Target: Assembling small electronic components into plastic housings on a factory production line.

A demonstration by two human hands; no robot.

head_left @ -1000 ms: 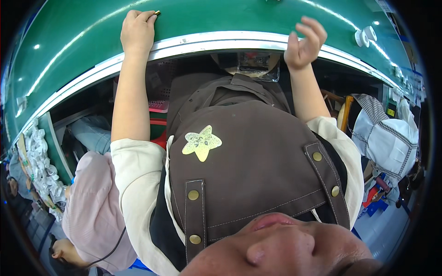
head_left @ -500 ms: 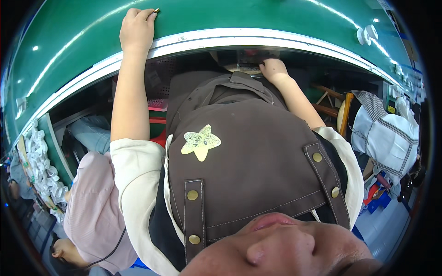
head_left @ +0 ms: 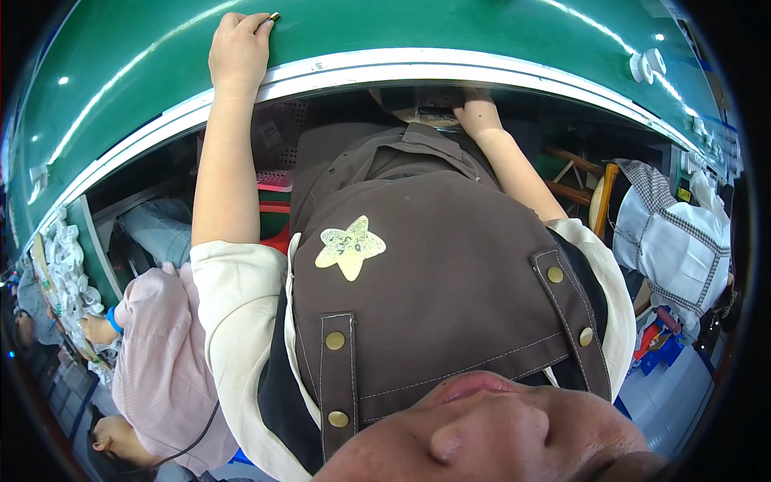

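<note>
Holding a small gold-coloured piece pinched between thumb and fingertips of the left hand, at the green tabletop (hard to tell whether touching the surface or just above). Reaching with the right hand beneath the white table edge, beside a half-hidden container – cannot tell whether grasping anything, with fingertips lost in shade.

Could easily drop so tiny a piece through a loosened pinch, and could then lose track of it on a slick, bare-looking stretch. Could also knock knuckles against the edge by lifting the right hand too steeply, or upset the container by groping blind.

Glossy underneath, streaked with bright reflections, and bearing white spools well off to the right. Farther left, below the bench line, to be seen: a co-worker in pink, with one hand at a heap of white material. Opposite, near a wooden chair – white fabric with checked trim.
</note>
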